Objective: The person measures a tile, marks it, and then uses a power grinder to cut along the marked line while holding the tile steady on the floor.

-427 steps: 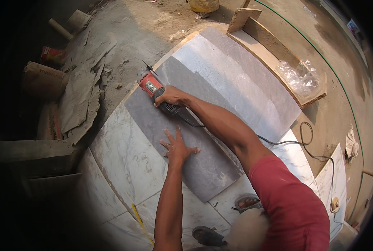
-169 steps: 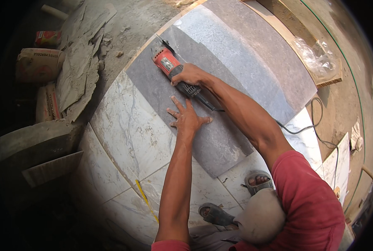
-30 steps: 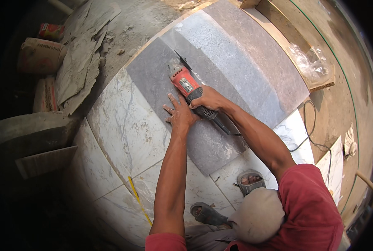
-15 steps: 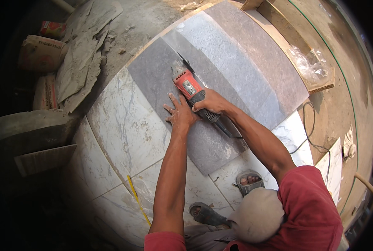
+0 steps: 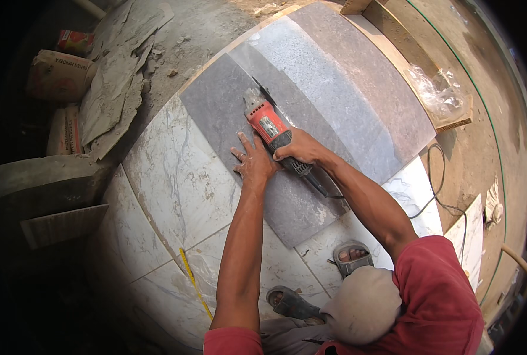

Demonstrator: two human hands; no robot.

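A red and black angle grinder (image 5: 268, 123) lies along a dark grey tile (image 5: 216, 97), its thin disc (image 5: 264, 90) edge-on to the tile's surface. Around the grinder's black rear body my right hand (image 5: 302, 147) is closed. My left hand (image 5: 255, 162) rests on the tile with fingers spread, close beside the grinder's left side. Pale dust (image 5: 322, 71) coats a broad strip of the tile to the right of the disc. How deep the disc sits in the tile cannot be made out.
White marbled tiles (image 5: 174, 171) lie under and around the grey one. A yellow measuring tape (image 5: 193, 278) is at lower left. The black power cord (image 5: 435, 183) loops to the right, near clear plastic wrap (image 5: 438, 92). Broken slabs (image 5: 115, 94) and cardboard boxes (image 5: 59, 76) stand far left.
The grinder and my right hand have shifted very slightly toward me along the tile. My left hand stays in place.
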